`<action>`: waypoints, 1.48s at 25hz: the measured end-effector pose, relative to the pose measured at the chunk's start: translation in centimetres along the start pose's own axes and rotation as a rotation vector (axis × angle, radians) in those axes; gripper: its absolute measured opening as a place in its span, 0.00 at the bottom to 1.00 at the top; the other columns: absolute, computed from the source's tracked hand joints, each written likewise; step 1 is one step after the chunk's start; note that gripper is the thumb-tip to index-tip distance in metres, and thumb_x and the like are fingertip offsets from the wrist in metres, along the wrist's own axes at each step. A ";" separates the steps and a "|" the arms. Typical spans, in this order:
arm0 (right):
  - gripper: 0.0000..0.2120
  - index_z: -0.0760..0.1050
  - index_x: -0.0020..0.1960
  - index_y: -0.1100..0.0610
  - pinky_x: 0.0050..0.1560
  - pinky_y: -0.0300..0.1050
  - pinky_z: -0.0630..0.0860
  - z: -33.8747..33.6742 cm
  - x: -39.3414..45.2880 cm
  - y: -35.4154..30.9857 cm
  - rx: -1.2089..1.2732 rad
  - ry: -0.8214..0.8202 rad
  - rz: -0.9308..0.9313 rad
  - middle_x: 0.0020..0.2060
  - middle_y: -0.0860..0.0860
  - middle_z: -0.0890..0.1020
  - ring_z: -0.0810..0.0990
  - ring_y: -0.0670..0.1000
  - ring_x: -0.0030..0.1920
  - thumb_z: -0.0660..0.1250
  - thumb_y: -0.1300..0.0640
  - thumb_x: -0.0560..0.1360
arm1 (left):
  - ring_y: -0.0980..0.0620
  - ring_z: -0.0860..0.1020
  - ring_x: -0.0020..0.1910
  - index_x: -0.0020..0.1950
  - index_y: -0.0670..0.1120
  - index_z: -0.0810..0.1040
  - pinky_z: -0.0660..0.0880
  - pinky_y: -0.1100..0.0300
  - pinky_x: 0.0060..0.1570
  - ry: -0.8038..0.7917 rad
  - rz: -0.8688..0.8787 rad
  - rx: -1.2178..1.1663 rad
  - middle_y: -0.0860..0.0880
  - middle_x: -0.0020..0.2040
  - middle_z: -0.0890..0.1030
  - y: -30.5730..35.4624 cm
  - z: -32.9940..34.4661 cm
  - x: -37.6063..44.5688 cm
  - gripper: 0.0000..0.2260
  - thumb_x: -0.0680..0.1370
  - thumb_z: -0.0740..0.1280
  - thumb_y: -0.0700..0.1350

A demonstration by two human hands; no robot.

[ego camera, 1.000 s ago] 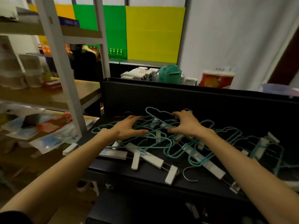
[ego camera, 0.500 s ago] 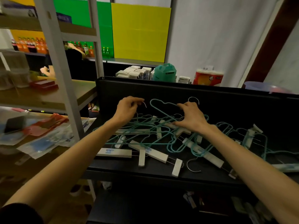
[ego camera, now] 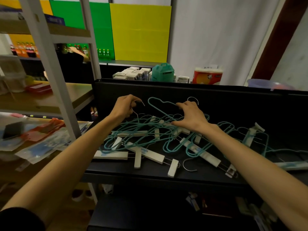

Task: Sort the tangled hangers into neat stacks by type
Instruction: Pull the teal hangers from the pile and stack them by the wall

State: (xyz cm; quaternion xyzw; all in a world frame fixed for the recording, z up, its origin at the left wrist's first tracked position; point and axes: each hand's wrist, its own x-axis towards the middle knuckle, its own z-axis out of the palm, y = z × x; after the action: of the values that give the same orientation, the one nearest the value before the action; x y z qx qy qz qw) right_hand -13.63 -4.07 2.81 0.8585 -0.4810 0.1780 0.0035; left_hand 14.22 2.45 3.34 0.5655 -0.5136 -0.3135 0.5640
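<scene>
Now the tangled hangers are lying heaped on the black table, unsorted, teal wire loops woven through white clip bars. Since a second ago, when both hands were pressing flat on the pile, the left hand is lifting, its fingers pinching a metal hook, while the right hand is curling around a teal hanger. Separation is probably just beginning; no stacks exist yet. Behind the table are standing boxes and a teal carton; a white shelving rack is standing leftward.
</scene>
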 end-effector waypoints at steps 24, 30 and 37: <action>0.42 0.64 0.77 0.56 0.65 0.55 0.71 1.0 -2.0 -4.7 -0.038 0.186 -0.060 0.65 0.56 0.72 0.67 0.57 0.68 0.74 0.40 0.70 | 0.55 0.79 0.55 0.75 0.53 0.68 0.79 0.55 0.51 -0.165 0.423 0.993 0.54 0.62 0.77 -3.4 -3.6 -5.7 0.40 0.68 0.69 0.69; 0.43 0.63 0.78 0.54 0.70 0.59 0.67 -2.0 -4.2 2.9 -0.097 0.229 0.017 0.70 0.55 0.71 0.61 0.60 0.73 0.77 0.44 0.69 | 0.52 0.78 0.60 0.77 0.51 0.66 0.79 0.51 0.55 -0.144 0.451 0.989 0.52 0.65 0.76 -1.5 2.0 -2.8 0.41 0.69 0.71 0.67; 0.43 0.62 0.79 0.52 0.62 0.58 0.74 -7.3 -16.1 20.7 -0.124 0.302 0.291 0.70 0.54 0.71 0.70 0.60 0.66 0.75 0.40 0.70 | 0.49 0.75 0.63 0.78 0.49 0.65 0.77 0.50 0.58 -0.236 0.513 0.740 0.50 0.67 0.75 1.8 23.6 -2.1 0.39 0.73 0.70 0.66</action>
State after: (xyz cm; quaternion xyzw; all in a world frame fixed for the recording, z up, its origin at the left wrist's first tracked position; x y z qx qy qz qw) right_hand -40.60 -0.59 1.25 0.7416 -0.6041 0.2731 0.1023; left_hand -8.80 -2.71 0.63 0.5439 -0.7749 -0.0215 0.3214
